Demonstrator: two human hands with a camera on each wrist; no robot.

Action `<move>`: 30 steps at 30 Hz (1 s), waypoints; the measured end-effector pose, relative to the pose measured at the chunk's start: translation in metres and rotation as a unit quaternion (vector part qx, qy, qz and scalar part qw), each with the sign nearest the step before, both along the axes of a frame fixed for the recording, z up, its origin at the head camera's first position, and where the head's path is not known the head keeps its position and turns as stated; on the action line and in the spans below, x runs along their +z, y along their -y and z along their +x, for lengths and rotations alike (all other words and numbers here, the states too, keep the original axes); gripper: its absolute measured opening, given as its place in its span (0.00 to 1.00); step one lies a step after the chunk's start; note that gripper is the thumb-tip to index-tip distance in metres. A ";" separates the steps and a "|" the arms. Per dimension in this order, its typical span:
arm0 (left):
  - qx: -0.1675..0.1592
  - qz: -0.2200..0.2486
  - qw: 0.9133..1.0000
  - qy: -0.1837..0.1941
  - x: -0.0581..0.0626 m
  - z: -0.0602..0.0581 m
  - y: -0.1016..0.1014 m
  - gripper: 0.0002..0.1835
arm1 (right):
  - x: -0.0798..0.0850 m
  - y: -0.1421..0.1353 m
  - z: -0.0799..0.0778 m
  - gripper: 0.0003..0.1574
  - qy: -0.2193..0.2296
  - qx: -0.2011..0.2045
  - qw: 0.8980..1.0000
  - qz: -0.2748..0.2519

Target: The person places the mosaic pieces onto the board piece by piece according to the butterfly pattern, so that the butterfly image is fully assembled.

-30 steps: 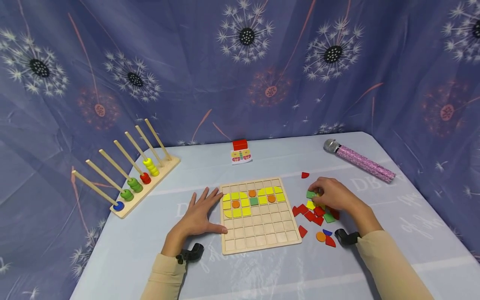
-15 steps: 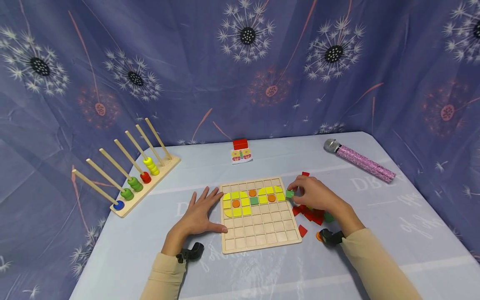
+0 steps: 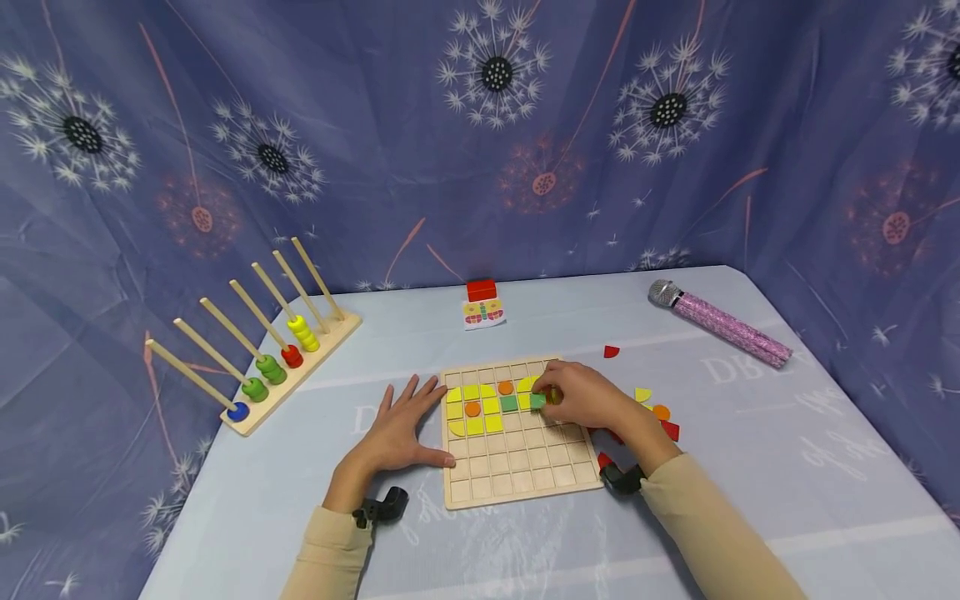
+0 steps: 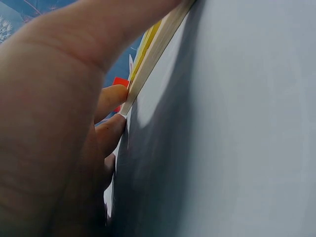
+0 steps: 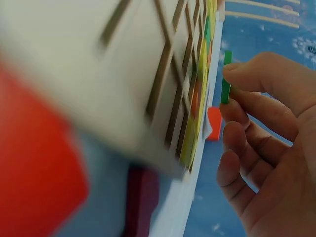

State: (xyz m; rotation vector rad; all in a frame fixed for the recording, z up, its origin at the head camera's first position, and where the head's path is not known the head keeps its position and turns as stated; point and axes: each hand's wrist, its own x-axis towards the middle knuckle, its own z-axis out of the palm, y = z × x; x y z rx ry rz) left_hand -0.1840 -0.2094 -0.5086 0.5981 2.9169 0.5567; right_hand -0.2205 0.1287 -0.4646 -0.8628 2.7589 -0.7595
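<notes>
The pale wooden board (image 3: 521, 462) in front of me is a flat square ruled into small square cells, lying on the light blue printed cloth (image 3: 420, 567). In its upper rows sit smooth, flat yellow tiles (image 3: 474, 426), some square, some with a rounded corner, along with round orange discs (image 3: 472, 409) and one seated green square tile (image 3: 509, 403). Right of the board, partly hidden by my arm, lie loose flat pieces: a yellow quarter-circle (image 3: 642, 394), a loose orange disc (image 3: 661, 412) and an angular red piece (image 3: 670, 430).

My right hand (image 3: 581, 396) pinches a thin green square tile (image 3: 537, 402) between thumb and fingertips; the tile is above the board, apart from its surface, just right of the seated green one. My other fingers curl loosely beneath.

My left hand (image 3: 401, 429) lies with its fingers spread and nothing in its grasp, thumb and index finger touching the board's left edge.
</notes>
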 end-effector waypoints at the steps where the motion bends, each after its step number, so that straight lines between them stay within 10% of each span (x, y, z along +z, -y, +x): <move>1: -0.001 0.000 1.000 0.001 0.000 0.000 0.000 0.66 | 0.000 0.004 0.001 0.17 -0.001 0.004 1.000 0.002; 30: -0.005 0.012 1.000 0.000 0.003 0.001 -0.001 0.66 | -0.003 0.041 0.012 0.15 -0.011 0.061 0.997 0.040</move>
